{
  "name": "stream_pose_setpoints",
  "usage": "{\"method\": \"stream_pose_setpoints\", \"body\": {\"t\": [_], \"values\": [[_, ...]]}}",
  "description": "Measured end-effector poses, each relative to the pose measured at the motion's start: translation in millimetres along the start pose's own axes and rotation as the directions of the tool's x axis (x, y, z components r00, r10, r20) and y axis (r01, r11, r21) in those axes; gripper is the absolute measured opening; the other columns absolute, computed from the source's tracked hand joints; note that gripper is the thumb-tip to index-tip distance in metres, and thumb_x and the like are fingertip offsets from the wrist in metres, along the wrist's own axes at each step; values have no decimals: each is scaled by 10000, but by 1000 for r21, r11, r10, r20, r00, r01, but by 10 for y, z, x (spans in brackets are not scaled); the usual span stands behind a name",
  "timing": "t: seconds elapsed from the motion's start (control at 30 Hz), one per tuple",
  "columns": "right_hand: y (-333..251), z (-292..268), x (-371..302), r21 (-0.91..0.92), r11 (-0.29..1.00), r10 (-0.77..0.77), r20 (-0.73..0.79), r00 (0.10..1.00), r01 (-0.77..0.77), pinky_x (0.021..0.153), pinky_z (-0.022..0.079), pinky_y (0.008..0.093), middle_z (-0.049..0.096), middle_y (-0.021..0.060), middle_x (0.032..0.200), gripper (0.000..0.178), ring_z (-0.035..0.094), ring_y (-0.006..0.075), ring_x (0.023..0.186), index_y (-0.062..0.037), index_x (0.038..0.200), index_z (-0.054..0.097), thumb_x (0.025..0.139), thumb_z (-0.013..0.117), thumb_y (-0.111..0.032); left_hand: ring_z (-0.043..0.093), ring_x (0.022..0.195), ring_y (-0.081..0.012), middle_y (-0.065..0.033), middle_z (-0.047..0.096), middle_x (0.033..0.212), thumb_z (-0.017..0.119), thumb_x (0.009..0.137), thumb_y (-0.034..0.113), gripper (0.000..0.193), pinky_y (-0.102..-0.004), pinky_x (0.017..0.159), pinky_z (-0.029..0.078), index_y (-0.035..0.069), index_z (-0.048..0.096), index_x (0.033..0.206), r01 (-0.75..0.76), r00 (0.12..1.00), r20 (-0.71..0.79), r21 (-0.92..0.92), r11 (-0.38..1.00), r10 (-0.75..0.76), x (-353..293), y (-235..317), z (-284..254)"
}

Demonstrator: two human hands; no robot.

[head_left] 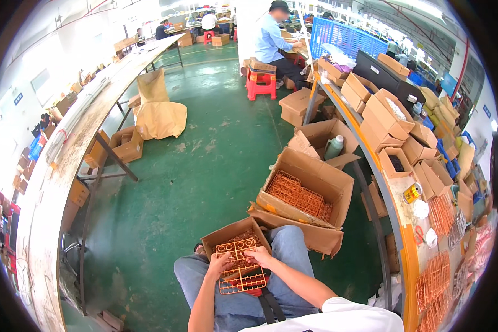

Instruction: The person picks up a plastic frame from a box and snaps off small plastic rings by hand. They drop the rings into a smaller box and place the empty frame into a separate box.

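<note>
An orange plastic moulded frame (241, 284) with rows of small openings and rings is held up over my lap. My left hand (221, 262) grips its left side, fingers closed. On the other side my right hand (258, 257) pinches the frame near its upper right part. Just beyond and below it stands a small open cardboard box (215, 238) between my knees, with many small orange-brown pieces inside. The frame and hands hide part of those pieces. Whether a loose piece is in my fingers is too small to tell.
Ahead to the right, a larger cardboard box (343, 191) holds stacked orange frames (299, 195). The right-hand workbench (408, 260) carries more frames, a yellow can (411, 193) and open boxes. A long table (55, 193) runs along the left. A person (269, 41) sits farther off.
</note>
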State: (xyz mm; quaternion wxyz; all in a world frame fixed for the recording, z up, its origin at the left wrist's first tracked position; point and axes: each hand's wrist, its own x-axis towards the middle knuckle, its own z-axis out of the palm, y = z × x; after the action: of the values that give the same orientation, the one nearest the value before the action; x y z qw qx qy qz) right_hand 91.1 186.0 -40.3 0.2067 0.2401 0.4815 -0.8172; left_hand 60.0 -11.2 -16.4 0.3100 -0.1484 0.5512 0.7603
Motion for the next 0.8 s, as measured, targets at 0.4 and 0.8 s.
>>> {"method": "stream_pose_setpoints", "body": {"t": [0.4, 0.8], "values": [[-143, 33, -44, 147, 987, 48, 150, 988, -70, 663, 529, 262, 635, 91, 869, 254, 624, 166, 739, -8, 1031, 588, 823, 595, -155, 597, 781, -184, -90, 616, 917, 460, 801, 24, 209, -283, 666, 528, 25, 521, 1001, -52, 993, -111, -27, 998, 48, -9, -17, -66], [-67, -37, 12, 201, 973, 95, 108, 990, -115, 672, 543, 300, 630, 141, 885, 99, 642, 242, 802, -53, 920, 513, 830, 480, -32, 538, 936, -184, -57, 576, 1025, 442, 868, 192, 248, -360, 838, 452, 69, 511, 1072, 58, 988, 156, -217, 974, -24, 22, 0, -94]]}}
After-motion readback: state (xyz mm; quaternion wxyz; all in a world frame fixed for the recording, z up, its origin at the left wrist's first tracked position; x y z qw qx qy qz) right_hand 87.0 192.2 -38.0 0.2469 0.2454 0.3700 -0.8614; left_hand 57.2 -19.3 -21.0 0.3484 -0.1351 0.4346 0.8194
